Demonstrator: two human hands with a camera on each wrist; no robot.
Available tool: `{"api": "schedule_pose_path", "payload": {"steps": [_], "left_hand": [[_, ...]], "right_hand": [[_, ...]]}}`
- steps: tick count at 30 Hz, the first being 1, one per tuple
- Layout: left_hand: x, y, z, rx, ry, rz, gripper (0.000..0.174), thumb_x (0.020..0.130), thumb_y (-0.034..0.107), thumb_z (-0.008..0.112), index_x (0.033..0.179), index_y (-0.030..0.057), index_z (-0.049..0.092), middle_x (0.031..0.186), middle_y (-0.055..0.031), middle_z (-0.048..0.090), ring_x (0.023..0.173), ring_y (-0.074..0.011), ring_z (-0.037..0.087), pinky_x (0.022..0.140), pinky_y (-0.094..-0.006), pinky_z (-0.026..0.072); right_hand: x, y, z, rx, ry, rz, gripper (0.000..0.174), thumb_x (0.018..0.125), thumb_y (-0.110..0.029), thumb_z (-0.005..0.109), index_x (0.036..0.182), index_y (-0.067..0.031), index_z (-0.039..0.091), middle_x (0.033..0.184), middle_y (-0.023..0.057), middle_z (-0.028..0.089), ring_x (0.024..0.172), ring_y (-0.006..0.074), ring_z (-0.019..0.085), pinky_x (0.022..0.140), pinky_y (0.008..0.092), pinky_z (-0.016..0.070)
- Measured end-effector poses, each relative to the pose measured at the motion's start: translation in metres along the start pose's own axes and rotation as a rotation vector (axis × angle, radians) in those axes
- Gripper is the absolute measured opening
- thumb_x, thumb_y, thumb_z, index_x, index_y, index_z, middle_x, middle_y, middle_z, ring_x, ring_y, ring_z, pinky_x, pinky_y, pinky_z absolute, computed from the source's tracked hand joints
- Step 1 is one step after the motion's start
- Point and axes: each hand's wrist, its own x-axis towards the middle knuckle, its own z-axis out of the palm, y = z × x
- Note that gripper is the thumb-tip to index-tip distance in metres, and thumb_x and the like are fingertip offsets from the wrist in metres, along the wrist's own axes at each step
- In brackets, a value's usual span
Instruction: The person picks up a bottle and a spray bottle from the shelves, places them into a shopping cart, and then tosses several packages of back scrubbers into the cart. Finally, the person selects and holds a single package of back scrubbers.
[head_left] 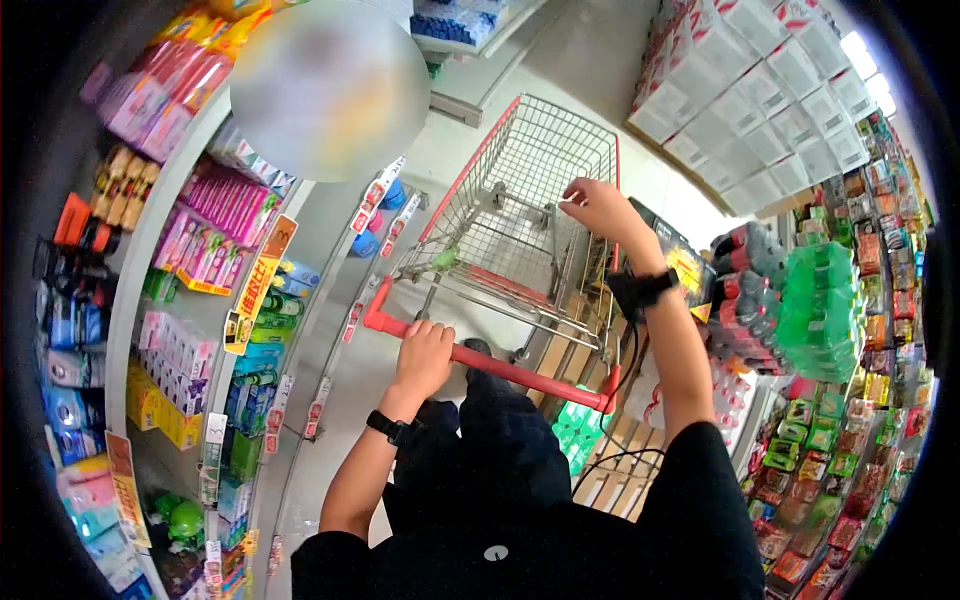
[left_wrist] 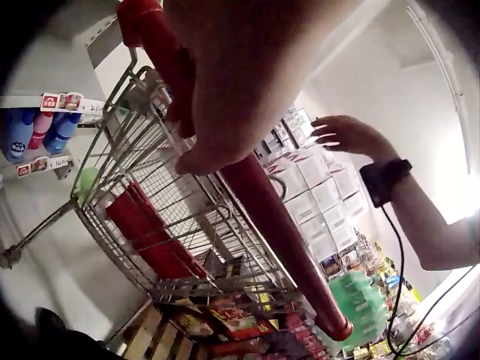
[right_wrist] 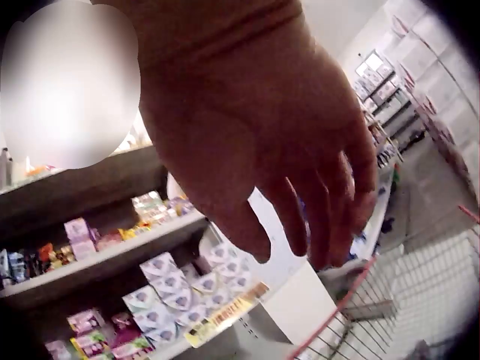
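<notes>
My left hand (head_left: 424,357) grips the red handle (head_left: 520,377) of a wire shopping cart (head_left: 468,192), left of the handle's middle. The left wrist view shows that hand (left_wrist: 232,97) large, with the thumb along the red bar (left_wrist: 281,229). Raised over the right side of the cart's basket is my right hand (head_left: 606,212), holding nothing. In the right wrist view, the fingers of that hand (right_wrist: 262,142) hang loosely and spread a little, with the cart's wire side (right_wrist: 397,289) beyond them at lower right.
Shelves of boxed and bottled goods (head_left: 180,375) line the left side. Stacked white cartons (head_left: 750,95) stand ahead on the right. Nearer on the right are dark bottle packs (head_left: 745,290), green bottle packs (head_left: 820,310) and snack shelves (head_left: 810,450). Wooden pallets (head_left: 620,480) lie beside the cart.
</notes>
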Motion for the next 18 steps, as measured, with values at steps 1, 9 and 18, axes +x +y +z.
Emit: {"api": "schedule_pose_path", "payload": {"steps": [1,9,18], "left_hand": [[0.003,0.002,0.000,0.009,-0.085,-0.019,0.020,0.063,0.010,0.067,0.081,0.0063,0.058,0.082,-0.0090,0.059,0.087,-0.0274,0.055,0.086,-0.0386,0.0418],[0.015,0.004,0.011,-0.006,-0.396,-0.074,0.022,0.063,0.025,0.070,0.076,0.0120,0.058,0.071,-0.0065,0.061,0.072,-0.0256,0.060,0.072,-0.0426,0.0454],[0.025,-0.003,0.007,-0.142,-0.502,-0.020,0.021,0.069,0.021,0.067,0.085,0.0116,0.059,0.071,-0.0019,0.056,0.067,-0.0199,0.058,0.064,-0.0339,0.0471]], "right_hand": [[0.018,0.024,0.014,-0.040,-0.102,0.030,0.036,0.080,-0.033,0.063,0.098,-0.0024,0.065,0.091,0.0171,0.067,0.086,0.0302,0.065,0.075,0.0401,0.0508],[0.118,0.112,0.158,-0.291,-0.579,-0.054,0.028,0.080,-0.019,0.053,0.093,0.0034,0.063,0.095,0.0215,0.065,0.090,0.0359,0.063,0.076,0.0463,0.0514],[0.181,0.128,0.371,-0.086,-0.501,-0.559,0.026,0.080,-0.007,0.052,0.104,0.0001,0.056,0.107,0.0164,0.061,0.092,0.0352,0.061,0.076,0.0448,0.0507]]}}
